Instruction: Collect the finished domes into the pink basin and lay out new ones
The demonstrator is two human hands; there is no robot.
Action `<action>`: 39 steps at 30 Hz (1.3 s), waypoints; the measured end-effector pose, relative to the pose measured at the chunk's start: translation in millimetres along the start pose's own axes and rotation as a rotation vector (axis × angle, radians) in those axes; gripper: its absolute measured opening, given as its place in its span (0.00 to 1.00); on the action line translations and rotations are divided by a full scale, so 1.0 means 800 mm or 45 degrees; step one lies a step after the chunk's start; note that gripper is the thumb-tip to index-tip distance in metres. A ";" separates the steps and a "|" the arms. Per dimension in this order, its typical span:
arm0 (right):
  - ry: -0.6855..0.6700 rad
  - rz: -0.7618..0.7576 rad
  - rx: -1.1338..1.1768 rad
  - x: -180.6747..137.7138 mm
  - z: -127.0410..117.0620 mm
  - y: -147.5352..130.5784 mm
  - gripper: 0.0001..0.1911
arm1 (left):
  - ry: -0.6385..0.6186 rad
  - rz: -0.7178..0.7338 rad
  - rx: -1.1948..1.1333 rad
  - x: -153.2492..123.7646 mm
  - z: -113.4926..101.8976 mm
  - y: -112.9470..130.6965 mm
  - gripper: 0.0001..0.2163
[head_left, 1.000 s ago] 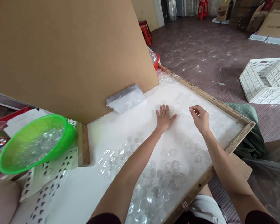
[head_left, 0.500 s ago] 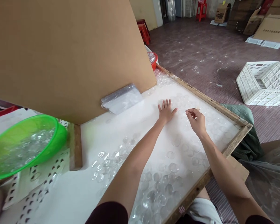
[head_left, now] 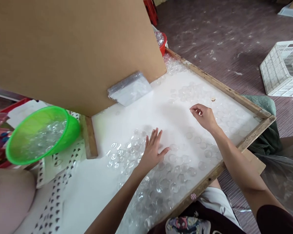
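Observation:
Many clear, round, domed plastic pieces point(head_left: 158, 191) lie scattered over the white tabletop point(head_left: 141, 113). My left hand point(head_left: 151, 151) is open over the upper edge of this heap, fingers stretched and thumb apart. Whether its fingertips touch the pieces is unclear. To the right, my right hand point(head_left: 205, 117) is closed in a pinch, thumb against fingers, above a bare white patch. Anything between those fingertips is too small or too clear to make out. More clear pieces point(head_left: 190, 91) are spread beyond and beside the right hand.
A wooden rim point(head_left: 224, 87) borders the table. A tall cardboard sheet point(head_left: 83, 48) stands at the back, with a stack of clear plastic bags point(head_left: 130, 89) at its foot. A green basin point(head_left: 73, 126) of clear pieces is left; a red basin point(head_left: 164, 44) is behind. A white crate point(head_left: 274, 68) sits on the floor.
My left hand has drawn back from the middle of the table towards the near heap, staying open. My right hand remains pinched, shifted slightly left. The view has tilted down.

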State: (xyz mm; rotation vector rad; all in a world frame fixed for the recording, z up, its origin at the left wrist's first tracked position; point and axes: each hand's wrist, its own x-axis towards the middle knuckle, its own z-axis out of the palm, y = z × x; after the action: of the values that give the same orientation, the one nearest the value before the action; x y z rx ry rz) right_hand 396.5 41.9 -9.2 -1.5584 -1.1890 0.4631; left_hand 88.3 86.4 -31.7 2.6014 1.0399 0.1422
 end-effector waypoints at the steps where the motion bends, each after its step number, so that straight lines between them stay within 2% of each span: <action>1: -0.052 -0.011 -0.016 -0.001 0.000 0.001 0.09 | 0.024 -0.058 0.034 -0.010 -0.001 -0.007 0.37; 4: -0.249 -0.036 -0.063 -0.006 0.003 0.001 0.08 | 0.095 -0.259 0.134 -0.027 0.000 -0.027 0.40; 6: -0.363 -0.045 -0.086 -0.011 0.008 0.002 0.08 | 0.096 -0.323 0.169 -0.031 0.004 -0.034 0.42; 8: -0.438 -0.053 -0.108 -0.015 0.014 0.004 0.08 | 0.070 -0.295 0.166 -0.029 0.006 -0.031 0.41; 12: -0.518 -0.085 -0.162 -0.021 0.026 0.010 0.07 | 0.031 -0.121 0.079 -0.019 0.001 -0.014 0.34; 15: -0.554 -0.102 -0.187 -0.024 0.032 0.013 0.07 | 0.147 -0.148 0.059 -0.007 -0.006 -0.014 0.30; 17: -0.558 -0.114 -0.197 -0.027 0.036 0.013 0.08 | 0.197 -0.266 0.064 0.001 -0.007 -0.019 0.33; 19: -0.557 -0.161 -0.205 -0.030 0.042 0.012 0.10 | 0.153 -0.320 0.043 0.007 -0.003 -0.023 0.38; 21: -0.574 -0.254 -0.215 -0.035 0.052 0.012 0.15 | 0.089 -0.250 0.003 0.013 0.003 -0.021 0.39; 23: -0.626 -0.355 -0.229 -0.040 0.065 0.012 0.20 | 0.082 -0.131 -0.041 0.019 0.009 -0.014 0.36; 29: -0.752 -0.484 -0.356 -0.049 0.095 0.008 0.29 | 0.132 0.105 -0.218 0.038 0.007 0.003 0.16; 31: -0.769 -0.504 -0.385 -0.048 0.099 0.006 0.28 | 0.146 0.117 -0.269 0.039 0.004 0.003 0.14; 34: -0.779 -0.501 -0.420 -0.043 0.101 0.005 0.20 | 0.155 0.052 -0.365 0.039 -0.003 0.001 0.14; 36: -0.750 -0.469 -0.432 -0.039 0.100 0.008 0.15 | 0.175 -0.015 -0.440 0.042 -0.008 0.000 0.14; 39: -0.655 -0.393 -0.378 -0.032 0.097 0.017 0.14 | 0.255 -0.083 -0.523 0.057 -0.016 -0.005 0.14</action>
State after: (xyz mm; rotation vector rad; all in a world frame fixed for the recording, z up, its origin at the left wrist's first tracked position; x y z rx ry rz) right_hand 330.1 59.9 -55.8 -1.5060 -1.9350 0.5143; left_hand 116.0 123.6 -22.4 2.2121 1.0323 0.5492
